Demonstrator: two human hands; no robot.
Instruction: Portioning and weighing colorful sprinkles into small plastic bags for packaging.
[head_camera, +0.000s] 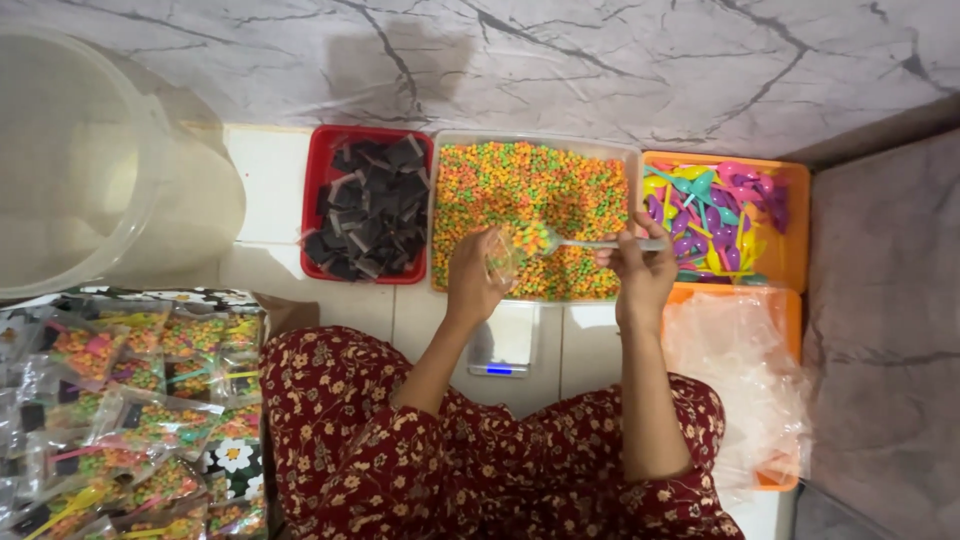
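My left hand (472, 272) holds a small clear plastic bag (503, 255) open over the grey tray (438, 205) of small orange, green and yellow pellets (530, 190). My right hand (640, 265) grips the handle of a metal spoon (595, 243), whose bowl, loaded with pellets, sits at the mouth of the bag. Both hands hover above the near edge of the tray.
A red tray of small dark packets (370, 205) is to the left, an orange tray of coloured plastic spoons (725, 215) to the right, and clear bags in an orange tray (740, 370) below it. A small scale (505, 345) lies near my knees. Filled packets (130, 420) pile at lower left beside a large translucent bucket (90, 170).
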